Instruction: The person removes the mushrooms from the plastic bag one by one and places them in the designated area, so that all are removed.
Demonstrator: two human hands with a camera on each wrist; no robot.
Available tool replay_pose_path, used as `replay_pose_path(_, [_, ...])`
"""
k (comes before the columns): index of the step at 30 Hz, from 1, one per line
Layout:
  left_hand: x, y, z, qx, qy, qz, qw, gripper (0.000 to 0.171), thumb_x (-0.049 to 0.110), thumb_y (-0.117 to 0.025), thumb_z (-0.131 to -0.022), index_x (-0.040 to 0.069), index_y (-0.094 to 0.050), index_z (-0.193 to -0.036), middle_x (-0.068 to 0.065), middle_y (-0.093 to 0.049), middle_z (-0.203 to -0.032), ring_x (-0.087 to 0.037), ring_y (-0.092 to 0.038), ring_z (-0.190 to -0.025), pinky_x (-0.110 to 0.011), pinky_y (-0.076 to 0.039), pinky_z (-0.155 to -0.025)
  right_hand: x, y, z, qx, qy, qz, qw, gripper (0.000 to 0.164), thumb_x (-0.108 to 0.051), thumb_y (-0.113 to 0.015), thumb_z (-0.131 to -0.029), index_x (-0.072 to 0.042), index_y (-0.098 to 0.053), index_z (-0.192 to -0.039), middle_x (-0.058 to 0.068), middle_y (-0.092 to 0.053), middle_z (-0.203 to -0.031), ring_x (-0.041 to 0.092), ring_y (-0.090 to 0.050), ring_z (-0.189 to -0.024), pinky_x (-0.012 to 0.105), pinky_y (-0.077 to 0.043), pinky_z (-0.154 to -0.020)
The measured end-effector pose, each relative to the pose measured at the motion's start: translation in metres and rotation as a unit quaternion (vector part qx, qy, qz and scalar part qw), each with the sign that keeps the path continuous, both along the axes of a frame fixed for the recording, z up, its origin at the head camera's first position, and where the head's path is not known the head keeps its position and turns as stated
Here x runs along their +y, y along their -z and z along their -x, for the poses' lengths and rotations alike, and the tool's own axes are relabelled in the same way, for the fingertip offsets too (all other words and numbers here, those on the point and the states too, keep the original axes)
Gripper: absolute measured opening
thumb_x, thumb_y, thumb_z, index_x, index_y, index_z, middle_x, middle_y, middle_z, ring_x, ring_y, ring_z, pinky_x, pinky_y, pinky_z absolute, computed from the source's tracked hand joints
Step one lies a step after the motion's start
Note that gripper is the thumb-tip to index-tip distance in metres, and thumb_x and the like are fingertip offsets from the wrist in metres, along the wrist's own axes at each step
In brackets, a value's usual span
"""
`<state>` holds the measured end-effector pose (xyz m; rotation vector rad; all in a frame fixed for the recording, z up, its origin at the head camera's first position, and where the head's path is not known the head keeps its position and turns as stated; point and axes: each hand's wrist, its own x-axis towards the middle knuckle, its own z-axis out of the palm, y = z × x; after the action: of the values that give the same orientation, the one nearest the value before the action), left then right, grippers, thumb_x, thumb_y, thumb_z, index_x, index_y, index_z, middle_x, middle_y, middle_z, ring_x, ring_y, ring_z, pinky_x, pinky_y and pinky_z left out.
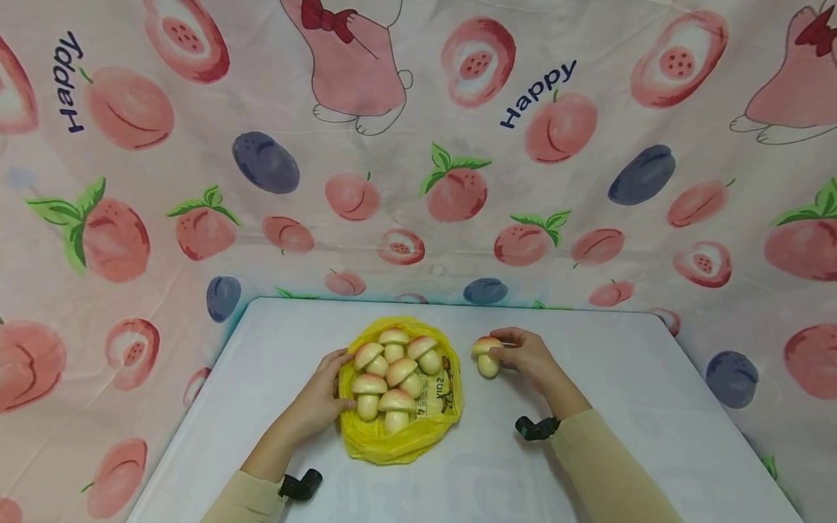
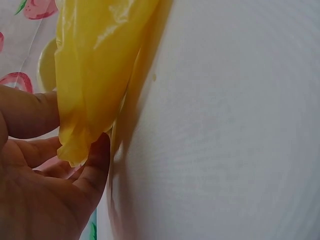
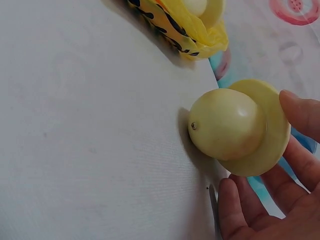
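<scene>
A yellow plastic bag (image 1: pixel 399 449) with its rim rolled down sits left of the table's middle, holding several toy mushrooms (image 1: pixel 403 372) with cream stems and reddish caps. My left hand (image 1: pixel 317 399) grips the bag's left side, thumb at the rim and fingers along the outside; the left wrist view shows the yellow film (image 2: pixel 95 70) between thumb and fingers. To the right of the bag, my right hand (image 1: pixel 530 361) holds a single toy mushroom (image 1: pixel 487 363) by its cap. In the right wrist view its rounded stem end (image 3: pixel 225 122) faces the camera, close over the table.
The white table (image 1: pixel 628 436) reaches back to a hanging cloth (image 1: pixel 405 160) printed with peaches and plums. Black wrist cameras sit at both cuffs, the left one (image 1: pixel 302 485) near the bag's lower left. Dark print shows on the bag's inner right side.
</scene>
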<state>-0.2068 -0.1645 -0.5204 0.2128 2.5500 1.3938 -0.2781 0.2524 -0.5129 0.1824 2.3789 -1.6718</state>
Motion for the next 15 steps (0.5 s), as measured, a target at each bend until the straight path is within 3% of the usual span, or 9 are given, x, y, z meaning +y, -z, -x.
replay_pose_path(8, [-0.0003,0.0024,0.0013,0.003,0.001,0.002,1.0,0.083,-0.003,-0.073,-0.095,0.01,-0.035,-0.168,-0.007,-0.016,-0.181,-0.04,-0.019,-0.167,-0.063,-0.027,-0.131,0.0052,-0.0011,-0.0012,0.002,-0.005,0.003,1.0,0.059,-0.025,-0.079,-0.098,-0.007,-0.059,-0.151,0.014,-0.059,-0.158,0.03,-0.061,-0.138,0.036,-0.06,-0.101])
replay_pose_path(15, [-0.0003,0.0024,0.0005,0.006,0.003,-0.001,1.0,0.084,-0.004,-0.073,-0.094,0.01,-0.035,-0.168,-0.008,-0.016,-0.18,-0.042,-0.022,-0.166,-0.063,-0.032,-0.129,0.0104,-0.0052,-0.0036,0.013,-0.006,0.011,1.0,0.057,-0.022,-0.074,-0.102,-0.005,-0.056,-0.153,0.017,-0.058,-0.159,0.029,-0.066,-0.132,0.043,-0.061,-0.103])
